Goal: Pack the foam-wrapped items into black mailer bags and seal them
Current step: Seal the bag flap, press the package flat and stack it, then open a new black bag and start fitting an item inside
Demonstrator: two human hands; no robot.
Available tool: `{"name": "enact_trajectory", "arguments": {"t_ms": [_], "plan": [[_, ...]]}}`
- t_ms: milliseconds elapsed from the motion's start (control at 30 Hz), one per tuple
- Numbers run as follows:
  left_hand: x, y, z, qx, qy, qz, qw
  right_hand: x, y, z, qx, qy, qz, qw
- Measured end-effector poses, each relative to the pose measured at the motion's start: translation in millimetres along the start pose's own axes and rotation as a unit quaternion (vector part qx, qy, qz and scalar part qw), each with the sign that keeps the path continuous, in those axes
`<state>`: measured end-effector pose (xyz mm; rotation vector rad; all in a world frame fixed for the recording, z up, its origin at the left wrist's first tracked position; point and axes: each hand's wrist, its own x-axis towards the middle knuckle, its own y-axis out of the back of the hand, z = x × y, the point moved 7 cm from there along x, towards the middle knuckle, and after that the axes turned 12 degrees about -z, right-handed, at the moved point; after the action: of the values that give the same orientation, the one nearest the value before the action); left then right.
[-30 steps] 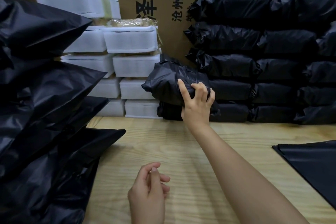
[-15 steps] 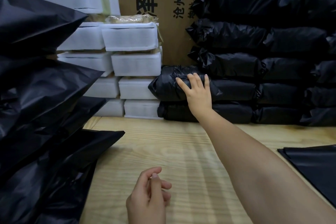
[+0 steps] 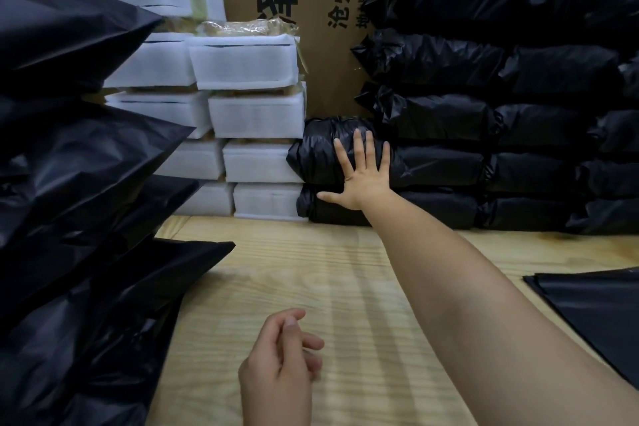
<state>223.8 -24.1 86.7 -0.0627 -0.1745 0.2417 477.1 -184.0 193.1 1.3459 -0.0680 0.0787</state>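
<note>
My right hand (image 3: pixel 361 176) reaches far forward with fingers spread flat, pressing against a packed black mailer bag (image 3: pixel 314 156) that lies at the left end of a low row of packed bags. Above and to the right rises the big stack of packed black bags (image 3: pixel 501 62). White foam-wrapped items (image 3: pixel 256 114) are piled just left of that bag. My left hand (image 3: pixel 280 360) hovers over the wooden table (image 3: pixel 345 280) near me, fingers loosely curled, holding nothing. Flat unused black mailer bags (image 3: pixel 594 311) lie at the right edge.
A heap of loose black bags (image 3: pixel 76 218) fills the left side and overhangs the table. A cardboard box (image 3: pixel 311 10) with printed characters stands behind the foam pile and the bag stack.
My right hand set the packed bag down onto the row, let go of its grip and now presses it with flat fingers. The left hand has barely moved.
</note>
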Motion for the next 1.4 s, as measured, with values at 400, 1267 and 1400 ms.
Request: {"name": "enact_trajectory", "arguments": {"t_ms": [400,1267,1400], "plan": [[-0.6,-5.7,-6.2,0.030,0.043,-0.037,0.998,-197.7,-57.2,109.6,0.073,-0.045,0.050,0.995],[-12.0,-4.1,4.0,0.067,0.053,-0.081,0.993,-347.5,-97.0,270.6,0.175,-0.147,0.056,0.972],[-10.3,-6.0,3.4,0.079,0.050,-0.080,0.992,-327.3,-86.2,216.7,0.093,-0.062,-0.019,0.994]]}}
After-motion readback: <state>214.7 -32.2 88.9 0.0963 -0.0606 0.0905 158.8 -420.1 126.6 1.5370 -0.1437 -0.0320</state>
